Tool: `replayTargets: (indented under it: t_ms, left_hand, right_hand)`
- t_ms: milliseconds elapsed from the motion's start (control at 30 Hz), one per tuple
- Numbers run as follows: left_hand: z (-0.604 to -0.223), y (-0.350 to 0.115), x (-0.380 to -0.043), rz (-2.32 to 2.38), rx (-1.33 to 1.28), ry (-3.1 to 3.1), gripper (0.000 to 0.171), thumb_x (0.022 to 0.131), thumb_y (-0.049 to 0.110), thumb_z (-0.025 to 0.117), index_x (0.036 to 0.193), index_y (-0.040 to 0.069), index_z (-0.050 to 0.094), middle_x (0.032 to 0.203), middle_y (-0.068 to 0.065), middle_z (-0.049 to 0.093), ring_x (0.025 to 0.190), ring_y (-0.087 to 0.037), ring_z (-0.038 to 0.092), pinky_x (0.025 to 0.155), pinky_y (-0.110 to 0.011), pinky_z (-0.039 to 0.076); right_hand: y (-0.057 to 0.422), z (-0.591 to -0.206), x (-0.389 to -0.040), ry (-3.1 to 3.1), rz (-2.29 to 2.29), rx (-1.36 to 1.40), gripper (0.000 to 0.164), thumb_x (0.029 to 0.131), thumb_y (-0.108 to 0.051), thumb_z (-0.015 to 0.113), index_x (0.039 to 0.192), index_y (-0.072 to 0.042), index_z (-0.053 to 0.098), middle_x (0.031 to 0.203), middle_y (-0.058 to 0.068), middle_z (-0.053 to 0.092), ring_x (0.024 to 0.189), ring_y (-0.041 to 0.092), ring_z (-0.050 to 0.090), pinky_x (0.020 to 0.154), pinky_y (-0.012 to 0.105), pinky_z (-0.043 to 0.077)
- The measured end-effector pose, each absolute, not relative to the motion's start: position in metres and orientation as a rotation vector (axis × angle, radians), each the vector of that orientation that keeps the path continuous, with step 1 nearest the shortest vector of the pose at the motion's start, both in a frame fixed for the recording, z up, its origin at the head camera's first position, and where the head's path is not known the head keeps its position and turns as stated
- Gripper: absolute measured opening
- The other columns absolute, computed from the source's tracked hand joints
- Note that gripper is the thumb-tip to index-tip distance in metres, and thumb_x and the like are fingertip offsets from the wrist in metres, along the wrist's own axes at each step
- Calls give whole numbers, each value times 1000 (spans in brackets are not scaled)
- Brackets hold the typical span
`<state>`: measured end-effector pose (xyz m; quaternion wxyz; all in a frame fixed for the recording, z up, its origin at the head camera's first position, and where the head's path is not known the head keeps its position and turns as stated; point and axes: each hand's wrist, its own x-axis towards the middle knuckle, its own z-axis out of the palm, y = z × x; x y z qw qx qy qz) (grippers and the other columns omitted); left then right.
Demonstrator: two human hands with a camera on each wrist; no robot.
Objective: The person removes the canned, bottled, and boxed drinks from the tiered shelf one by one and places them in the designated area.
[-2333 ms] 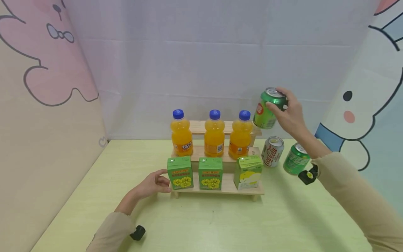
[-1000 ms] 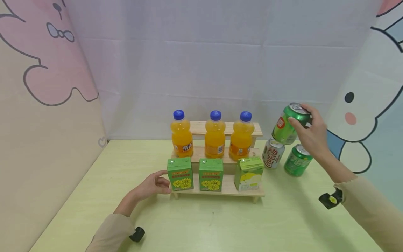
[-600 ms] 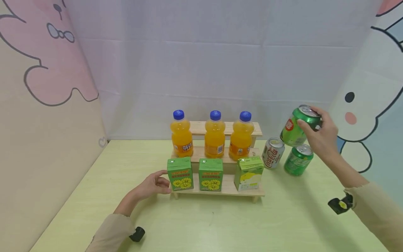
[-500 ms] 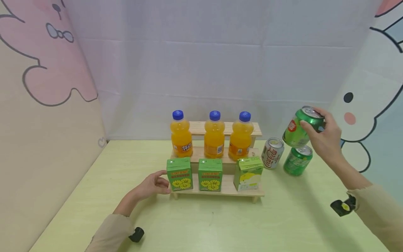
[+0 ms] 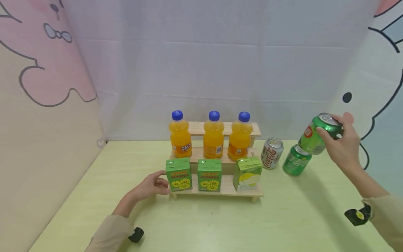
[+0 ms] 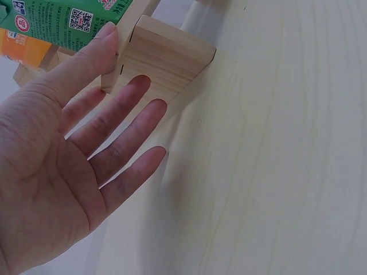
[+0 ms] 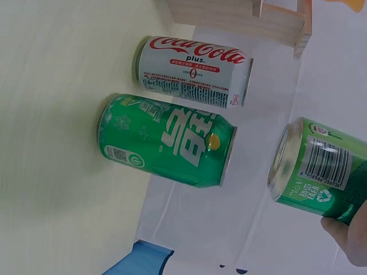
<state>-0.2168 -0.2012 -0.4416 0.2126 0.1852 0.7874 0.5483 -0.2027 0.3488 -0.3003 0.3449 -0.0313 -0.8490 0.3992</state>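
My right hand (image 5: 344,143) grips a green soda can (image 5: 316,138) with a red round mark, held tilted in the air at the right. In the right wrist view the bottom and barcode of this held can (image 7: 321,166) show. Below and left of it on the table stand a green Sprite-like can (image 5: 296,161) and a white-silver Coca-Cola can (image 5: 272,154). My left hand (image 5: 150,186) is at the left end of the wooden tiered shelf (image 5: 226,189), fingers spread and extended in the left wrist view, thumb tip beside the nearest green juice carton (image 5: 179,175).
Another green carton (image 5: 209,175) and a lighter green-yellow carton (image 5: 248,174) stand on the low tier. Three orange drink bottles (image 5: 213,136) with blue caps line the middle tier. The top tier (image 5: 226,128) is behind them. A white cloth (image 5: 189,70) hangs behind the table.
My right hand first lifts away from beside the top tier, then carries the green can right and downward, past the Coca-Cola can. The left hand stays at the shelf's left end.
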Motion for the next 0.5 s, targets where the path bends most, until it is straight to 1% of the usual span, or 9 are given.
replayTargets:
  t_ms: [67, 133, 233, 333, 400, 500]
  left_hand:
    - [-442, -201, -217, 1523, 514, 2184, 76, 78, 17, 72, 136, -5, 29, 103, -16, 64, 91, -22, 61, 84, -36, 47]
    - [-442, -201, -217, 1524, 518, 2181, 76, 78, 17, 72, 136, -5, 28, 103, -16, 64, 91, -23, 61, 84, -36, 47]
    - [-441, -201, -216, 1523, 527, 2178, 76, 78, 17, 72, 136, -5, 28, 104, -17, 64, 92, -23, 61, 84, -37, 47]
    - [-441, -200, -216, 1523, 530, 2179, 75, 78, 17, 72, 136, -5, 29, 104, -17, 64, 91, -23, 61, 84, -36, 47]
    - [-441, -200, -215, 1526, 535, 2177, 75, 78, 16, 72, 136, -5, 29, 103, -18, 64, 91, -23, 62, 84, -36, 47]
    - [-440, -200, -215, 1534, 537, 2170, 75, 78, 15, 72, 136, -5, 29, 103, -18, 64, 91, -23, 62, 83, -36, 47]
  right_hand:
    - [354, -302, -201, -2197, 1019, -104, 51, 85, -18, 63, 131, -7, 44, 110, -6, 46, 85, -4, 42, 60, 1, 36]
    - [358, -303, -200, -2195, 1010, -140, 52, 84, -18, 63, 131, -8, 44, 112, -5, 47, 84, -5, 41, 59, 1, 35]
    - [365, -305, -198, -2200, 998, -196, 55, 85, -19, 63, 134, -8, 42, 120, 6, 47, 83, -6, 39, 58, 0, 35]
    - [372, -307, -195, -2199, 1001, -243, 57, 84, -19, 63, 135, -8, 39, 126, 17, 45, 84, -7, 39, 60, -1, 34]
    - [375, -309, -193, -2206, 991, -262, 57, 85, -19, 62, 135, -7, 39, 127, 19, 43, 85, -7, 39, 61, -1, 33]
    - [381, -312, -190, -2215, 955, -292, 56, 85, -20, 61, 135, -5, 39, 124, 16, 44, 86, -8, 36, 62, -1, 31]
